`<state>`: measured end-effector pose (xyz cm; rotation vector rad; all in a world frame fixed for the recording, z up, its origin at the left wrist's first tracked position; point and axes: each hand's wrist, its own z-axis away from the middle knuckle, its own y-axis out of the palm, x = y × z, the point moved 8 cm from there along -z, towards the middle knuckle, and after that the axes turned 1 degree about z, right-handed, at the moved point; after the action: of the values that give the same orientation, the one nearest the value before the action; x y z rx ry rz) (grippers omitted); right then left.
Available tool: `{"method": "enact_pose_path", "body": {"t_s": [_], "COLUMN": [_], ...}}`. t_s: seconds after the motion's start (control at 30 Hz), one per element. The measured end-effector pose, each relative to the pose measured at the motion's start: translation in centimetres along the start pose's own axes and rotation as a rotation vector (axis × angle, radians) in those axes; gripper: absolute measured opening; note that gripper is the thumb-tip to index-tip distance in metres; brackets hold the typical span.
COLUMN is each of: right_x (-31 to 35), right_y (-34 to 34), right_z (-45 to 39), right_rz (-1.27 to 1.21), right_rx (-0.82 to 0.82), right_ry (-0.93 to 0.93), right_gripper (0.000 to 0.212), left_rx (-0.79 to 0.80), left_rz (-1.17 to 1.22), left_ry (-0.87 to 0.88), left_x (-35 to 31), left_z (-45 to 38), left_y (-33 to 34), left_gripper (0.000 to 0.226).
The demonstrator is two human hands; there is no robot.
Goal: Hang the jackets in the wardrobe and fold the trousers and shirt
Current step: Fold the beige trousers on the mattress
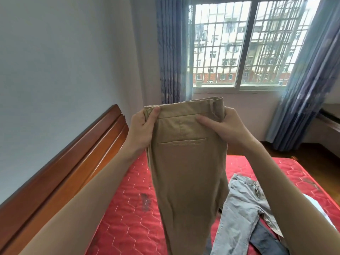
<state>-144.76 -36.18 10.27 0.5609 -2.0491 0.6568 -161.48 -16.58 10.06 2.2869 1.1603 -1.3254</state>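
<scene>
Your left hand (145, 124) and right hand (222, 126) each pinch an end of the waistband, holding the tan trousers (185, 162) up above the red mattress (128, 208). They hang folded lengthwise, welt pocket facing you, legs creased. Pale grey trousers (241, 208) lie below.

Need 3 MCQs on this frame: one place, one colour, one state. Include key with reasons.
1. Where do the grey trousers lie?
A. on the floor
B. on the red mattress
C. on the windowsill

2. What colour are the held trousers?
A. tan
B. black
C. white

3. How are the tan trousers held?
A. by one hand at a leg
B. draped over a forearm
C. by both hands at the waistband

Key: B, they lie spread on the quilted mattress; A, the cloth is tan; C, the left hand and right hand each grip a waistband end.
</scene>
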Motion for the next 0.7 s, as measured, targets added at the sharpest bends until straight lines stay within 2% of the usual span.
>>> {"method": "enact_pose_path", "body": {"t_s": [0.17, 0.27, 0.33, 0.4, 0.47, 0.53, 0.63, 0.7], "right_x": [-0.6, -1.8, -3.0, -4.4, -5.8, -7.2, -9.6, -11.2], "right_y": [0.9, 3.3, 5.1, 6.8, 8.4, 9.7, 11.7, 13.5], "right_z": [-1.7, -1.6, -1.4, -1.8, -2.8, -4.2, -6.8, -9.0], "right_rz": [0.068, -0.113, -0.181, -0.176, -0.104, -0.034, -0.020, 0.001], "right_rx": [0.134, 0.348, 0.485, 0.546, 0.533, 0.443, 0.302, 0.261], "right_ry": [0.062, 0.231, 0.351, 0.406, 0.399, 0.374, 0.368, 0.368], "right_gripper": [0.013, 0.018, 0.025, 0.029, 0.026, 0.022, 0.018, 0.018], "left_rx": [0.040, 0.074, 0.159, 0.277, 0.355, 0.372, 0.356, 0.359], "left_rz": [-0.083, -0.090, -0.019, 0.069, 0.089, 0.082, 0.024, -0.031], "left_ry": [-0.066, -0.130, -0.208, -0.301, -0.367, -0.389, -0.341, -0.298], "left_x": [1.1, 2.1, 3.2, 4.4, 6.2, 8.2, 11.7, 14.3], "left_z": [-0.2, -0.3, -0.5, -0.8, -1.2, -2.3, -5.1, -7.7], "left_y": [-0.1, -1.3, -1.9, -2.1, -2.6, -3.7, -6.0, -7.3], "left_gripper": [0.034, 0.038, 0.047, 0.049, 0.045, 0.042, 0.039, 0.046]}}
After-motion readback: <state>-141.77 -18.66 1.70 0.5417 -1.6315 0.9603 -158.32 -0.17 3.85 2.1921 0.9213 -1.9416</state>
